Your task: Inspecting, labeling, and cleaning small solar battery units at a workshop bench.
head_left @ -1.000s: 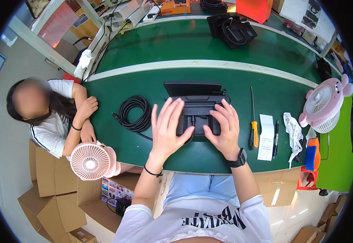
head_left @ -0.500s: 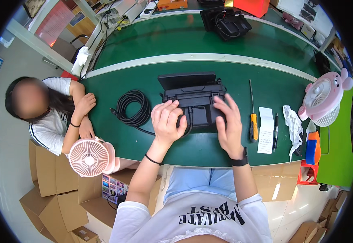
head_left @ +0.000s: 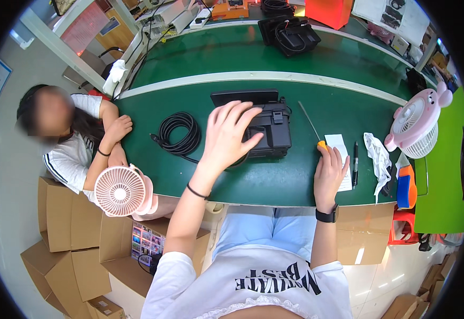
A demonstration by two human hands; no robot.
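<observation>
So the left hand is spread wide over the left part of a black rectangular plastic box sitting mid-way along the glossy green tabletop, can't tell if it's pressing down. The right hand is curled around the handle of a yellow-handled screwdriver with a long thin metal shaft, right by a white paper slip. Coiled black cable lies left of the box.

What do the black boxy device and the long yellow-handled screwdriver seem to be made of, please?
Black boxy device: seemingly matt plastic, given its dull surface and moulded latch.
Screwdriver: straight grey shaft suggests smooth metal; bright yellow handle, mostly covered by the right hand, is probably plastic, finish unclear.
</observation>
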